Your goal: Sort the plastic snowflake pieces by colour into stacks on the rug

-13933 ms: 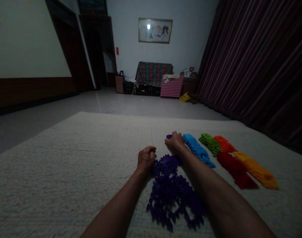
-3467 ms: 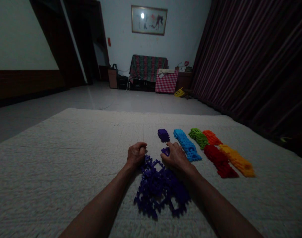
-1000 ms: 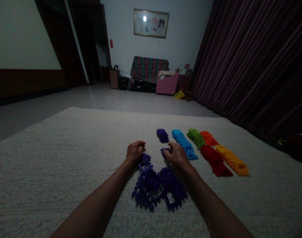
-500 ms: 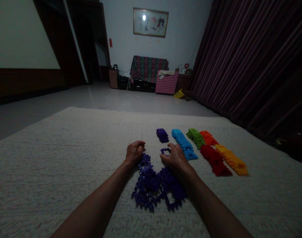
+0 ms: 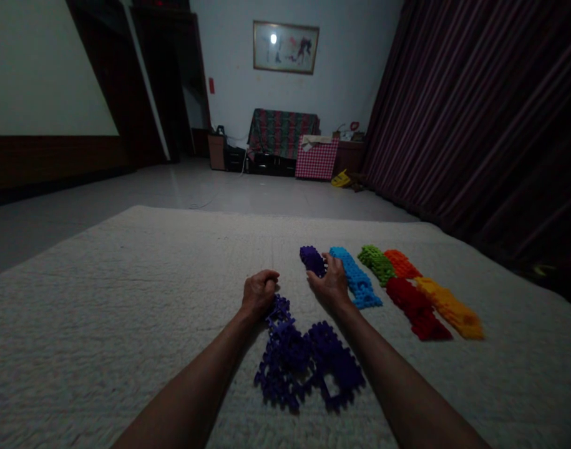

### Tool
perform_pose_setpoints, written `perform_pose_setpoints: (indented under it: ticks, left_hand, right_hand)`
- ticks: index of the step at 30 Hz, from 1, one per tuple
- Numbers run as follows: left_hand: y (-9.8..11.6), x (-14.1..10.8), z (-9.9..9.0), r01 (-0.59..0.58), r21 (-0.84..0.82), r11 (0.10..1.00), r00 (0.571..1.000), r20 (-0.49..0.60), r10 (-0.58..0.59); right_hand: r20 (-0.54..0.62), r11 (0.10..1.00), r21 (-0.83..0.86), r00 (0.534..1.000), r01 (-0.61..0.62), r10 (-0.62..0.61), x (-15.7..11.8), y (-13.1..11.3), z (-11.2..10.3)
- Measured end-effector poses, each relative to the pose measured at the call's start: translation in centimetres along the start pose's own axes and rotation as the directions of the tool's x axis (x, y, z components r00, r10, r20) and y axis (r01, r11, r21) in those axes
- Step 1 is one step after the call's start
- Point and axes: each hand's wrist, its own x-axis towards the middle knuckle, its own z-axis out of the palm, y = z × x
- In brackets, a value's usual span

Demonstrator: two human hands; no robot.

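Observation:
My right hand (image 5: 331,280) is at the near end of a short row of purple interlocking plastic pieces (image 5: 312,259). Its thumb and fingers are closed around a purple piece there, mostly hidden by the hand. My left hand (image 5: 259,292) rests on the mat with its fingers curled in; whether anything is inside them is hidden. Just below it, a loose heap of purple pieces (image 5: 285,355), some with square openings, spreads between my forearms. Beside it on the right lie more purple pieces (image 5: 339,368), overlapping one another.
Right of my right hand lie rows of blue (image 5: 355,277), green (image 5: 376,265), orange (image 5: 402,264), red (image 5: 416,308) and yellow pieces (image 5: 448,307). All lie on a cream quilted mat (image 5: 173,280). A dark curtain (image 5: 435,112) hangs along the right side.
My right hand has moved forward with the purple square piece, up to the end of the purple row. My left hand stays beside the heap. The view has shifted slightly.

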Motion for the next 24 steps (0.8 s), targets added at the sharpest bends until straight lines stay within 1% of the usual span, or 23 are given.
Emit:
perform_pose_setpoints:
  ticks: [3,7,14,20,24]
  left_hand:
    - [0.0,0.0,0.0,0.01,-0.009,1.0,1.0,-0.003,-0.01]
    - [-0.3,0.1,0.1,0.017,-0.022,1.0,1.0,0.001,-0.017]
    - [-0.6,0.2,0.1,-0.026,-0.001,1.0,1.0,-0.009,0.026]
    - [-0.8,0.2,0.3,-0.019,-0.048,0.999,1.0,-0.012,0.019]
    - [-1.4,0.5,0.4,0.006,-0.109,0.994,1.0,-0.012,-0.007]
  right_hand:
    - [-0.025,1.0,0.002,1.0,0.014,-0.014,0.0,0.3,0.2]
    - [-0.018,1.0,-0.008,0.999,0.026,-0.027,0.0,0.3,0.3]
    - [-0.015,1.0,-0.022,1.0,0.018,-0.018,0.1,-0.1,0.4]
    - [-0.02,1.0,-0.005,1.0,-0.024,0.024,-0.1,-0.4,0.3]
    - [-0.045,0.995,0.043,0.994,-0.095,0.097,-0.3,-0.4,0.0]
